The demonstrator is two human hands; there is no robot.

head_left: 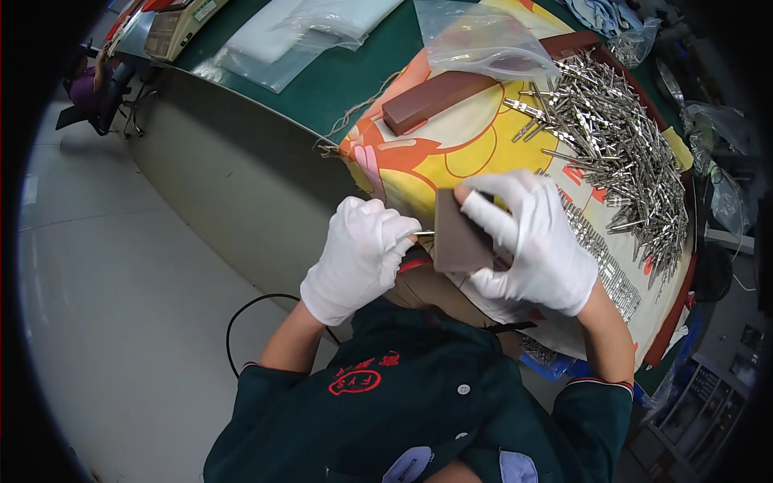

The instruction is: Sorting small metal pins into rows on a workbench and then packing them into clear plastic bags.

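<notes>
Both hands wear white gloves and meet above my lap at the table's near edge. My left hand [354, 256] is closed in a fist around a thin metal rod [425, 233], and only its short bright tip shows past the fingers. My right hand [541, 245] grips a brown sanding block [457, 233] between thumb and fingers, its broad face turned up. The rod's tip reaches the left edge of the block; I cannot tell whether they touch. A large heap of shiny metal rods [608, 137] lies to the right, with rows of similar rods [604, 256] beside my right hand.
A reddish-brown bar [435, 101] lies on the patterned cloth [475, 149], near a clear plastic bag [483, 40]. More plastic sheets [294, 36] and a scale [173, 32] stand on the green table. Another person [84, 84] sits at the far left. A black cable [241, 322] loops below.
</notes>
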